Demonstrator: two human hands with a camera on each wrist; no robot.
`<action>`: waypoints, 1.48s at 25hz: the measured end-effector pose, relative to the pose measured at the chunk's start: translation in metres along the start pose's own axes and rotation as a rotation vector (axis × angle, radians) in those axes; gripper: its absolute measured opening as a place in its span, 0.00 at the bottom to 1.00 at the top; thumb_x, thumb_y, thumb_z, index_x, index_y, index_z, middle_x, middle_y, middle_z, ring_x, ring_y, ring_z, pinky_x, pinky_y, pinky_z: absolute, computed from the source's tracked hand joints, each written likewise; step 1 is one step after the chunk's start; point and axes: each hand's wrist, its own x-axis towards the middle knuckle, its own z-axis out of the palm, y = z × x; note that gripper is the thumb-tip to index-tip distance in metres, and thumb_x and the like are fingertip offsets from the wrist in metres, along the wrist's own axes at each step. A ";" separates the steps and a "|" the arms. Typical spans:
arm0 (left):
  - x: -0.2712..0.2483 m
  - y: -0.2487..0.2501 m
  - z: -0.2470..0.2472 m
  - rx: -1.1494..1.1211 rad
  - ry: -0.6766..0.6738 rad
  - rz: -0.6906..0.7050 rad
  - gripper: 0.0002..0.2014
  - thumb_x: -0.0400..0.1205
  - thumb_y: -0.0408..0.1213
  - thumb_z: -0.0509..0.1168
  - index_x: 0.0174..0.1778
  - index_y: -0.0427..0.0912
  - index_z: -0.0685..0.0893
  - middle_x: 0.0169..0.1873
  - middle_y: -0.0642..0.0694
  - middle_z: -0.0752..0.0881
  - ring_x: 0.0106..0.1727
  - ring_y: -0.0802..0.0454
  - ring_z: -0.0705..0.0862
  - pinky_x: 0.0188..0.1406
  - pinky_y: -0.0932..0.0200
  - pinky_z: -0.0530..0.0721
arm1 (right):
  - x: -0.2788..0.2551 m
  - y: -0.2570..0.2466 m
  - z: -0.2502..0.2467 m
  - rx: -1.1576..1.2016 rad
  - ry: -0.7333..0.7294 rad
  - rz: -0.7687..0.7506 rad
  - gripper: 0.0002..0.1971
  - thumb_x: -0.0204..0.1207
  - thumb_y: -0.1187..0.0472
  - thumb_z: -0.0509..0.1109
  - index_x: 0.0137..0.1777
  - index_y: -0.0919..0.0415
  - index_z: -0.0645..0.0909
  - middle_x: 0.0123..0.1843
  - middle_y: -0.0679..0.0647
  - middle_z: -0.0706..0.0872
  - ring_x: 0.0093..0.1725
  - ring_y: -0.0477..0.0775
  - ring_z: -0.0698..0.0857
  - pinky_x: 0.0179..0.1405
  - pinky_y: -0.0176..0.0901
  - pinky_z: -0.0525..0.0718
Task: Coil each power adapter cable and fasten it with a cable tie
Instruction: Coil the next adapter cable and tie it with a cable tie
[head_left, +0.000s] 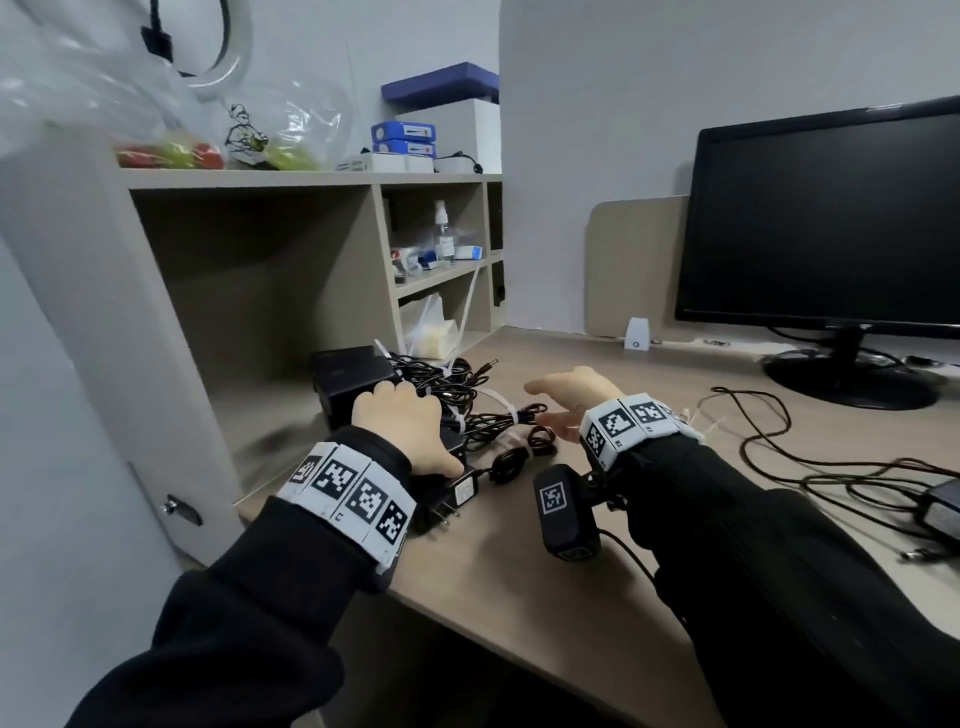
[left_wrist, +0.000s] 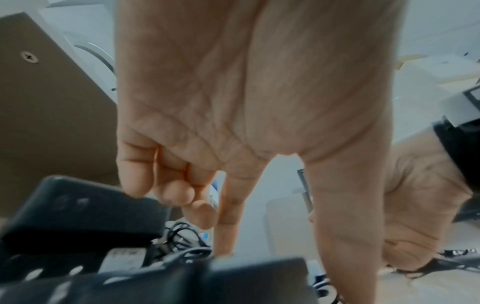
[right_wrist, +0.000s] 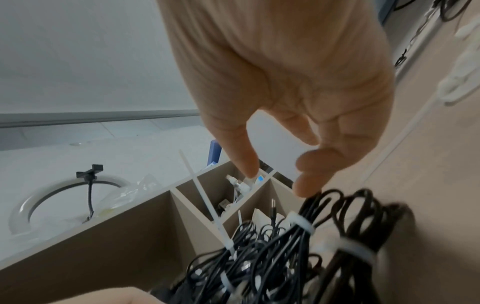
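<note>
A pile of black power adapters (head_left: 353, 384) lies at the left of the desk (head_left: 519, 571), their black cables coiled (head_left: 498, 421) and bound with white cable ties (right_wrist: 301, 223). My left hand (head_left: 400, 421) rests on top of the pile, thumb on an adapter with bare plug prongs (head_left: 447, 499). In the left wrist view, index finger and thumb reach straight down onto an adapter (left_wrist: 233, 279) while the other fingers curl loosely and hold nothing. My right hand (head_left: 566, 400) hovers just right of the coils, fingers relaxed, one fingertip (right_wrist: 303, 189) brushing the cable loops (right_wrist: 337, 205).
Another adapter (head_left: 943, 512) with a loose, uncoiled cable (head_left: 779, 447) lies at the right. A dark monitor (head_left: 831, 218) stands at the back right. A shelf unit (head_left: 260, 260) walls in the left side. Spare white ties (right_wrist: 462, 61) lie by my right wrist.
</note>
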 end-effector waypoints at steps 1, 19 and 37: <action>0.001 0.007 -0.007 -0.026 0.026 0.024 0.34 0.70 0.63 0.67 0.69 0.49 0.75 0.67 0.43 0.74 0.71 0.41 0.70 0.66 0.49 0.70 | -0.001 -0.001 -0.010 -0.010 0.016 -0.010 0.18 0.78 0.62 0.71 0.64 0.67 0.74 0.56 0.58 0.77 0.41 0.54 0.88 0.19 0.37 0.75; 0.042 0.336 -0.071 -0.130 -0.279 0.962 0.20 0.79 0.42 0.68 0.68 0.50 0.81 0.65 0.52 0.82 0.67 0.51 0.78 0.69 0.56 0.74 | -0.090 0.041 -0.288 -0.083 0.430 0.130 0.09 0.81 0.56 0.66 0.54 0.61 0.80 0.43 0.53 0.90 0.32 0.48 0.84 0.30 0.35 0.70; 0.095 0.256 -0.087 -1.120 0.305 0.872 0.02 0.79 0.38 0.69 0.40 0.48 0.85 0.38 0.52 0.88 0.44 0.54 0.86 0.49 0.55 0.83 | -0.036 0.006 -0.237 -0.212 0.180 -0.467 0.12 0.78 0.70 0.61 0.53 0.57 0.83 0.46 0.59 0.86 0.48 0.56 0.84 0.62 0.58 0.81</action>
